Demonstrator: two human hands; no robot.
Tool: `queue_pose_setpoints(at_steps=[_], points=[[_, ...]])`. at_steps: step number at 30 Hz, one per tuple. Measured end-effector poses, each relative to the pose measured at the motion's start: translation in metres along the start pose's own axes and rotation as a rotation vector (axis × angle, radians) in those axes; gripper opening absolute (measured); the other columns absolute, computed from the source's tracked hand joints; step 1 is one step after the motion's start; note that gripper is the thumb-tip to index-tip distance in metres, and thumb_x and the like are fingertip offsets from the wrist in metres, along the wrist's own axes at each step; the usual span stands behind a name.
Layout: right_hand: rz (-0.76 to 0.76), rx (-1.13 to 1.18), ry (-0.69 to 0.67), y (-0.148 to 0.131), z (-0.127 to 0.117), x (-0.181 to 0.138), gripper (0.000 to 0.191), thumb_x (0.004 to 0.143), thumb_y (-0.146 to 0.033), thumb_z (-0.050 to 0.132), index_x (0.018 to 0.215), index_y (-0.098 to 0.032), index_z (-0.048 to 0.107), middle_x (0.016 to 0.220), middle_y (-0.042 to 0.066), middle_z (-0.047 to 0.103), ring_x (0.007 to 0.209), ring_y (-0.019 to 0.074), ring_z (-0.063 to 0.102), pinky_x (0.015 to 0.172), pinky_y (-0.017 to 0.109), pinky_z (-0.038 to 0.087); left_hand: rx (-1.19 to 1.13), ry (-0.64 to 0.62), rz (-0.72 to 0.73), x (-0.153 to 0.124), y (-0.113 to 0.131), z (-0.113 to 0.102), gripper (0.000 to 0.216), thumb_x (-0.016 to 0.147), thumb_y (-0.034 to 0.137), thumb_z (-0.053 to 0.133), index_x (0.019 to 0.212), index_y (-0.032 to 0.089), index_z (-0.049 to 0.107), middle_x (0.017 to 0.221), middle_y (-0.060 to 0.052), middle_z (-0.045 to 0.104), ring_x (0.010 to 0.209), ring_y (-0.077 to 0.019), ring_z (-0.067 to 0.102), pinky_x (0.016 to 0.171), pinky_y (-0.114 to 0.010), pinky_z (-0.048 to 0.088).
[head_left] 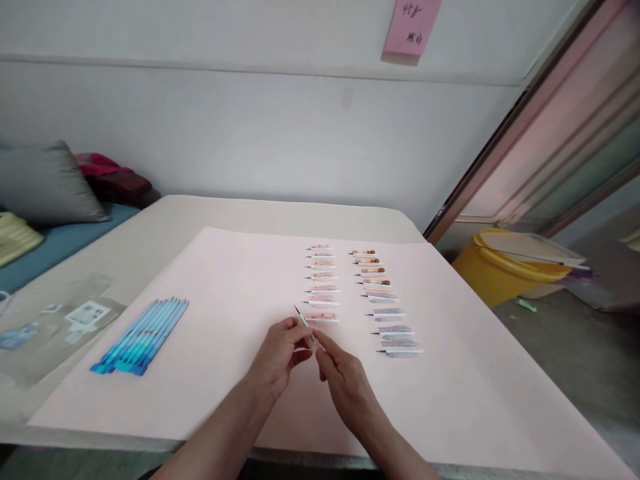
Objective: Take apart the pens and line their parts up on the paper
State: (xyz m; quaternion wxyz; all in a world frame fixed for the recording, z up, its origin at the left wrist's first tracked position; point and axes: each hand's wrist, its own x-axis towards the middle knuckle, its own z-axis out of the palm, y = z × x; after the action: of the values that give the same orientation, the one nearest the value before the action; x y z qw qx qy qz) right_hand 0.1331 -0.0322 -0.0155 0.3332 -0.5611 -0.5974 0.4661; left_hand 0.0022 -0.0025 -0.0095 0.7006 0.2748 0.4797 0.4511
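My left hand (279,355) and my right hand (345,379) meet over the pink paper sheet (225,280), and both pinch one thin white pen refill (303,321) with a dark tip that points up and to the left. Just beyond my hands lie two columns of pen parts: a left column (321,283) of several pinkish pieces, and a right column (383,300) of several brownish and greyish pieces, each with a white refill beside it. A bundle of blue pen barrels (143,335) lies on the sheet to the left.
A clear plastic bag with labels (55,327) rests on the table's left edge. A grey pillow (45,183) and red cloth (113,175) sit at the far left. A yellow bucket (500,270) stands on the floor to the right. A pink note (411,27) hangs on the wall.
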Motion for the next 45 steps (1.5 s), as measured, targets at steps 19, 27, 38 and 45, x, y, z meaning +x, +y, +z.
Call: queue_pose_setpoints(at_steps=[19, 27, 38, 45], points=[[0.171, 0.626, 0.130, 0.007, -0.007, 0.010, 0.017, 0.072, -0.024, 0.056, 0.082, -0.013, 0.064, 0.048, -0.005, 0.041, 0.045, 0.0081, 0.033, 0.044, 0.021, 0.025, -0.047, -0.009, -0.002, 0.002, 0.009, -0.010, 0.009, 0.063, 0.020, 0.063, 0.065, 0.015, 0.056, 0.061, 0.001, 0.052, 0.055, -0.0070, 0.046, 0.054, -0.020, 0.038], [0.113, 0.584, 0.227, 0.005, -0.012, 0.010, 0.016, 0.069, -0.031, 0.065, 0.072, -0.016, 0.062, 0.067, 0.001, 0.058, 0.061, 0.0131, 0.048, 0.058, 0.025, 0.037, 0.060, -0.107, -0.032, -0.008, -0.008, 0.017, 0.007, 0.064, 0.023, 0.061, 0.068, 0.016, 0.058, 0.063, 0.000, 0.056, 0.061, -0.0111, 0.052, 0.060, -0.025, 0.039], [0.152, 0.674, 0.166, 0.009, -0.008, 0.010, 0.011, 0.069, -0.027, 0.065, 0.070, -0.016, 0.063, 0.060, -0.001, 0.055, 0.054, 0.0096, 0.043, 0.050, 0.022, 0.032, 0.088, -0.062, -0.023, -0.007, -0.017, 0.023, 0.010, 0.066, 0.023, 0.059, 0.063, 0.017, 0.052, 0.056, 0.001, 0.053, 0.059, -0.0124, 0.053, 0.061, -0.027, 0.040], [0.149, 0.662, 0.061, -0.001, -0.010, 0.008, 0.023, 0.069, -0.027, 0.065, 0.088, -0.014, 0.069, 0.070, 0.003, 0.063, 0.061, 0.0131, 0.049, 0.058, 0.026, 0.038, 0.095, -0.040, 0.024, -0.006, -0.008, 0.015, 0.017, 0.067, 0.032, 0.062, 0.069, 0.016, 0.057, 0.064, -0.003, 0.060, 0.059, -0.0136, 0.056, 0.064, -0.030, 0.041]])
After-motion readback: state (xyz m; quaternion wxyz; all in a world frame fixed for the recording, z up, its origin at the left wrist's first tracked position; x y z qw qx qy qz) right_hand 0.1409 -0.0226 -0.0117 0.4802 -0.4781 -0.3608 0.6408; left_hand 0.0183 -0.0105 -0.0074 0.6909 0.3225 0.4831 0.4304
